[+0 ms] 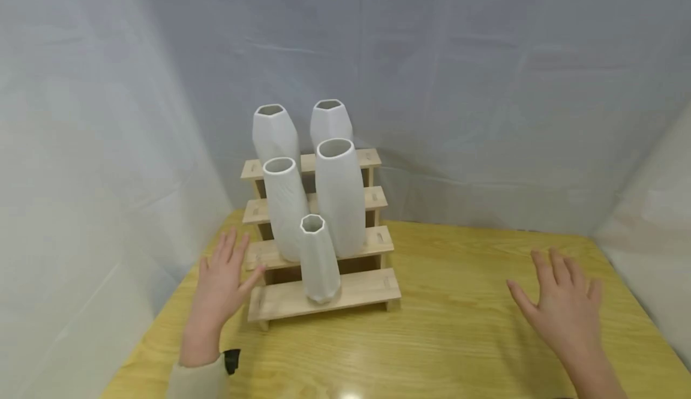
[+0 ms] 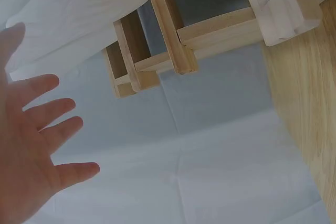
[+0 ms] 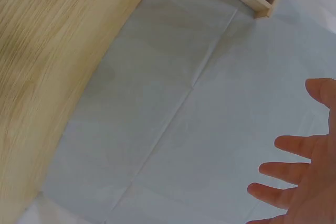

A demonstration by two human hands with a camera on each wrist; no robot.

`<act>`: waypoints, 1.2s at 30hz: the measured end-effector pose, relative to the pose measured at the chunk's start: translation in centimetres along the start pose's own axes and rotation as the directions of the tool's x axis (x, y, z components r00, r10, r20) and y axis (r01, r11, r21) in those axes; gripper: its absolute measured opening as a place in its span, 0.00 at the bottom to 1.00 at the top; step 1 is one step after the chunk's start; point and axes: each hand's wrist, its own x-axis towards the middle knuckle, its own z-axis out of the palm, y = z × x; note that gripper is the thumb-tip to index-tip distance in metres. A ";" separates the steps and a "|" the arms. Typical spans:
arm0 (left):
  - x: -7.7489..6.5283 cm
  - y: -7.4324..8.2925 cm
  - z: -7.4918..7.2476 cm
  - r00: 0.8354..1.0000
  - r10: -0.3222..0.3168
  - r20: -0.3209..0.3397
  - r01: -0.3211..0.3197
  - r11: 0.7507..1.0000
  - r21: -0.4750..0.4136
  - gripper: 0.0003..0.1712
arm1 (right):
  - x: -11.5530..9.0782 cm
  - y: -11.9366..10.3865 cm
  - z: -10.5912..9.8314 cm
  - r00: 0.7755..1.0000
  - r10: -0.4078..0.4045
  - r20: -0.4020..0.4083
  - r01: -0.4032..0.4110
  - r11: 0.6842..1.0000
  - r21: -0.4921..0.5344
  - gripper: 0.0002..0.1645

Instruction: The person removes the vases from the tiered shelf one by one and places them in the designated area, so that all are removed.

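Five white vases (image 1: 340, 201) stand on the stepped wooden rack (image 1: 369, 288). On my feed, the left hand (image 1: 218, 288) is spread, unclenched, beside it; the right hand (image 1: 567, 309), equally unclenched, is well apart.

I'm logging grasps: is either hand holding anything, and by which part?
Nothing is held: the left hand and right hand are both spread and empty.

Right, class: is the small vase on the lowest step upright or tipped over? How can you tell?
Upright: in the head view, the small vase stands base-down on the lowest step, its mouth uppermost.
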 end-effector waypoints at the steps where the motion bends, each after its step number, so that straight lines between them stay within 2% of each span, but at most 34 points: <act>1: 0.0 -0.1 0.0 0.999 0.020 -0.036 -0.019 1.000 0.009 0.38 | 0.0 0.0 0.0 1.000 -0.008 -0.016 0.008 1.000 0.006 0.41; 4: 0.1 -0.4 0.4 0.980 0.110 -0.167 -0.104 0.994 0.041 0.33 | 0.0 -0.2 0.2 0.998 -0.028 -0.063 0.029 0.999 0.018 0.37; 7: 0.2 -0.8 0.7 0.939 0.197 -0.282 -0.183 0.980 0.077 0.27 | 0.0 -0.4 0.3 0.997 -0.029 -0.074 0.032 0.999 0.039 0.33; 9: 0.1 -1.0 0.9 0.919 0.226 -0.324 -0.209 0.974 0.085 0.25 | 0.0 -0.5 0.5 0.997 -0.031 -0.077 0.035 0.998 0.052 0.31; 11: 0.1 -1.3 1.1 0.901 0.238 -0.362 -0.220 0.971 0.089 0.23 | 0.1 -0.7 0.6 0.997 -0.030 -0.074 0.034 0.998 0.062 0.31; 15: 0.3 -1.9 2.0 0.878 0.218 -0.426 -0.220 0.974 0.046 0.22 | 0.4 -0.8 0.8 0.997 -0.039 -0.073 0.045 0.996 0.080 0.30; 18: 0.5 -2.5 3.0 0.870 0.185 -0.458 -0.212 0.977 -0.009 0.22 | 0.7 -1.1 1.0 0.995 -0.055 -0.079 0.063 0.993 0.104 0.30; 21: 0.7 -2.9 3.7 0.875 0.137 -0.465 -0.198 0.977 -0.084 0.21 | 0.9 -1.5 1.4 0.991 -0.081 -0.104 0.096 0.985 0.143 0.30; 24: 0.8 -3.1 4.4 0.893 0.073 -0.444 -0.170 0.968 -0.183 0.21 | 1.2 -2.0 1.6 0.986 -0.106 -0.128 0.130 0.973 0.191 0.30; 28: 1.1 -3.7 5.4 0.917 -0.005 -0.399 -0.124 0.947 -0.296 0.21 | 1.6 -3.0 1.9 0.988 -0.118 -0.104 0.139 0.963 0.232 0.31; 32: 1.4 -3.9 6.0 0.941 -0.030 -0.337 -0.083 0.945 -0.315 0.23 | 2.0 -4.1 2.2 0.984 -0.148 -0.101 0.170 0.950 0.261 0.30; 36: 1.8 -3.7 6.4 0.952 0.016 -0.305 -0.101 0.959 -0.265 0.23 | 2.1 -5.2 2.8 0.975 -0.187 -0.119 0.214 0.931 0.294 0.29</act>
